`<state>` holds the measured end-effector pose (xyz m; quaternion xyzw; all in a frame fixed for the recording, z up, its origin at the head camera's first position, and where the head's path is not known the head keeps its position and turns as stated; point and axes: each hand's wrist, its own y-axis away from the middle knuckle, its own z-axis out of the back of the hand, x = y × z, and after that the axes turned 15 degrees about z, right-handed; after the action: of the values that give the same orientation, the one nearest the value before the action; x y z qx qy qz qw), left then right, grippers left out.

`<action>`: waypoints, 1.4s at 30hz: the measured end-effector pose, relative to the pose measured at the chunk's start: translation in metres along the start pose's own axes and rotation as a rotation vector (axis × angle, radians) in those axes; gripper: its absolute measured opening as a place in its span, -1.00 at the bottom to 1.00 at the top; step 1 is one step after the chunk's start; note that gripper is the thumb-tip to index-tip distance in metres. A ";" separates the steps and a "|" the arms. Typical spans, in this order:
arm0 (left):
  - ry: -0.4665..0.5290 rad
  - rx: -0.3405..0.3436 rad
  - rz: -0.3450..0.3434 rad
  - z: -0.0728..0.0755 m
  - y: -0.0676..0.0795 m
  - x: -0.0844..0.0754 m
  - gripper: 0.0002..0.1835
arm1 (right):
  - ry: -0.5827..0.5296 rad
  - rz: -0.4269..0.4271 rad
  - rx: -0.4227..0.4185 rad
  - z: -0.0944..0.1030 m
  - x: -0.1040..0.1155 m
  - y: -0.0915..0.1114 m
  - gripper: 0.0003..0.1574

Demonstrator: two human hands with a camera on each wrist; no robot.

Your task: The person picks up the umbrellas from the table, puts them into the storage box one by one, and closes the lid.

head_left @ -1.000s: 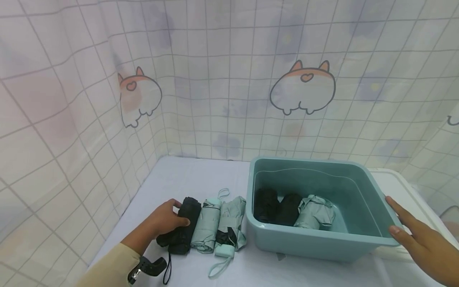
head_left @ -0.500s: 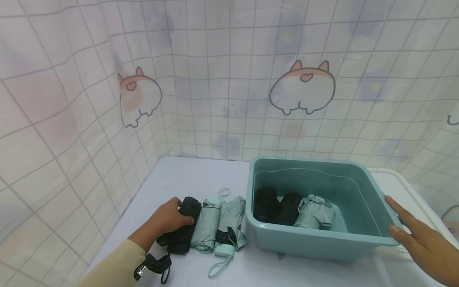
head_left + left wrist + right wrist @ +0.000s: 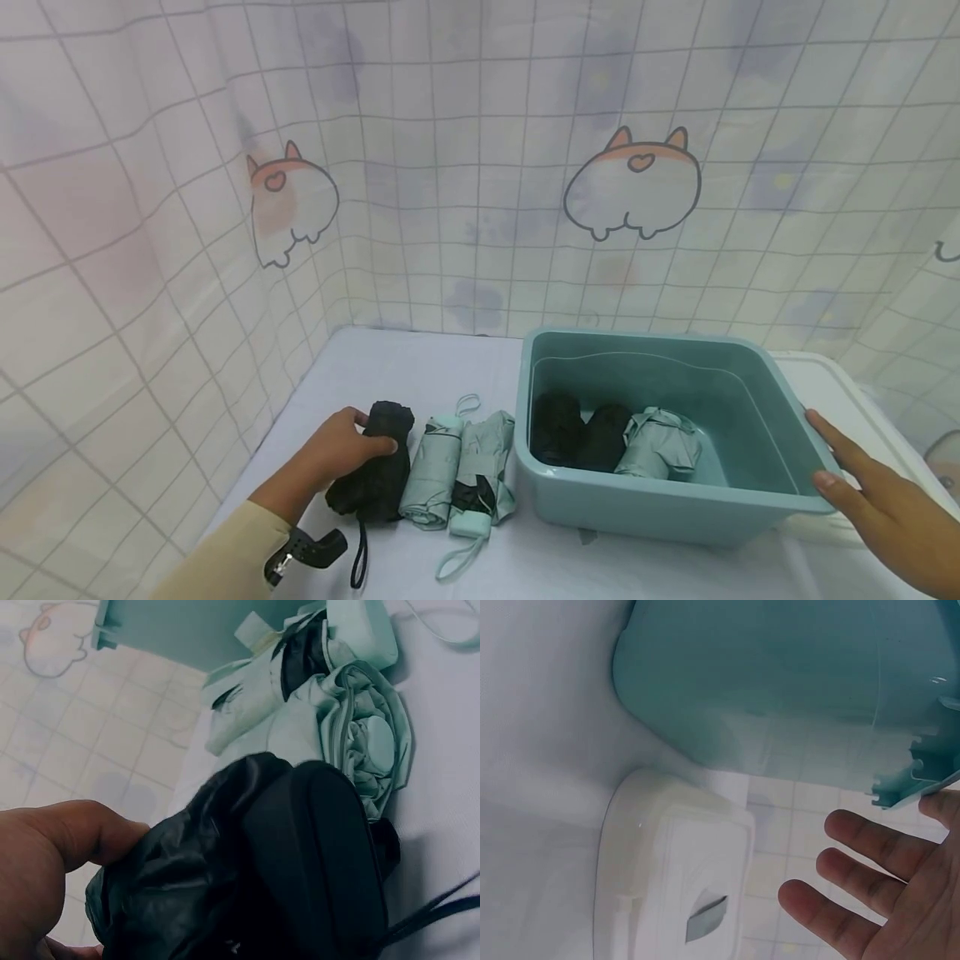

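Observation:
My left hand (image 3: 345,446) holds a black folded umbrella (image 3: 382,467) between thumb and fingers, at the left end of a row. The thumb lies on its crumpled cloth in the left wrist view, where the flat black handle end (image 3: 337,847) faces the camera. A wrist strap (image 3: 360,558) hangs from it. Right beside it lie a mint rolled umbrella (image 3: 432,475) and a second mint umbrella (image 3: 483,454) with a black patch. My right hand (image 3: 885,508) touches the right rim of a teal bin (image 3: 637,508), its fingers extended; in the right wrist view several fingers (image 3: 859,877) stand apart from the wall.
Inside the bin lie black bundles (image 3: 577,433) and a mint umbrella (image 3: 660,442). A white lidded box (image 3: 697,877) stands right of the bin. The white table (image 3: 420,358) meets a grid-patterned curtain (image 3: 465,167) at the back and left.
The black umbrella in my left hand has shifted slightly left and up, tilting, and its strap now hangs free. The right hand and the bin stay put.

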<state>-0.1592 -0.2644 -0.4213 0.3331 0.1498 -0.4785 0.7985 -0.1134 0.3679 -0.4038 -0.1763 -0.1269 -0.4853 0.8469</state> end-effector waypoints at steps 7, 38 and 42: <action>0.065 0.012 0.017 0.006 0.004 -0.002 -0.21 | 0.001 0.006 -0.007 -0.001 -0.001 0.000 -0.03; 0.320 0.164 0.047 0.022 0.019 -0.037 -0.12 | 0.010 0.006 -0.014 -0.001 0.000 -0.001 -0.03; 0.341 0.172 0.029 0.023 0.022 -0.041 -0.10 | 0.005 0.006 -0.016 -0.002 0.000 0.000 -0.03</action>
<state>-0.1629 -0.2455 -0.3728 0.4787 0.2364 -0.4145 0.7370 -0.1129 0.3669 -0.4053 -0.1824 -0.1203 -0.4841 0.8473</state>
